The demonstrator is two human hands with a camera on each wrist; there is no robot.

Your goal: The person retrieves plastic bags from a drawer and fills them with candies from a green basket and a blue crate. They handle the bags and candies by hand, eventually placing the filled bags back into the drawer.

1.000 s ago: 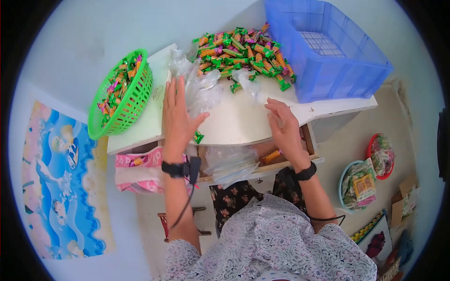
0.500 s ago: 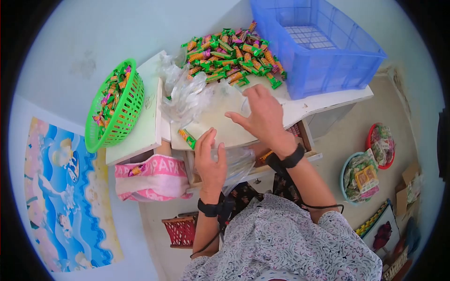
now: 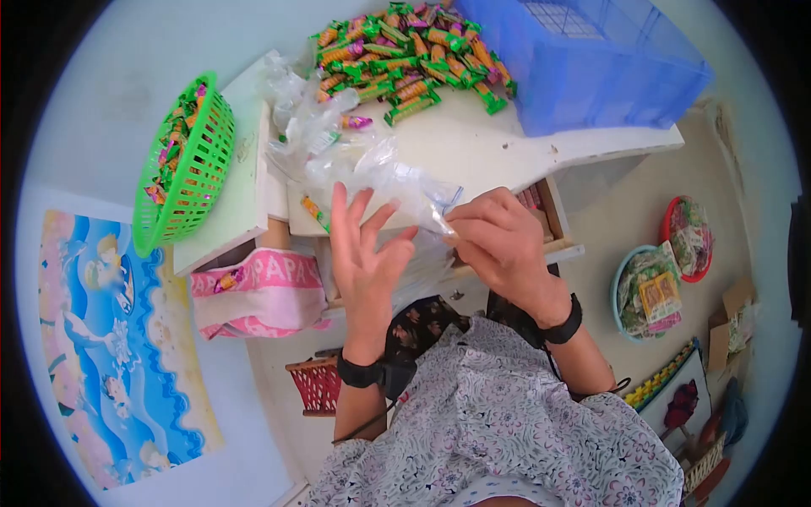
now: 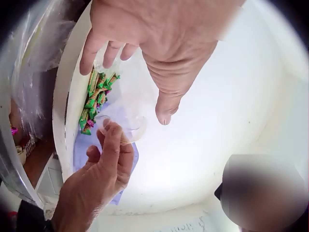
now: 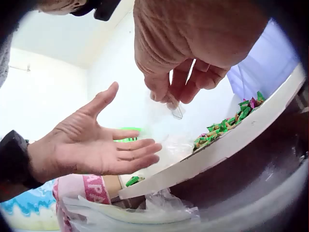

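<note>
Pale blue walls (image 3: 127,135), one bearing a beach-scene poster (image 3: 114,355). White table (image 3: 473,144), curved front edge, open drawer (image 3: 553,221) beneath. Blue plastic crate (image 3: 608,89), on the table at the far right. Green slotted basket (image 3: 196,173), at the left, filled with wrapped snacks. Heap of wrapped snack sticks (image 3: 405,59), green-ended, beside the crate. Pink-and-white cloth (image 3: 262,296), below the table's left part. Loose clear bags (image 3: 308,122), crumpled, before the heap. Clear plastic bag (image 3: 431,207), between the hands, above the table's front. Right hand (image 3: 503,245): thumb and fingers pinching the bag's edge. Left hand (image 3: 367,258): fingers spread, gripping nothing; contact with the bag cannot be told. Single snack stick (image 3: 316,213), on the table near the left fingers.
</note>
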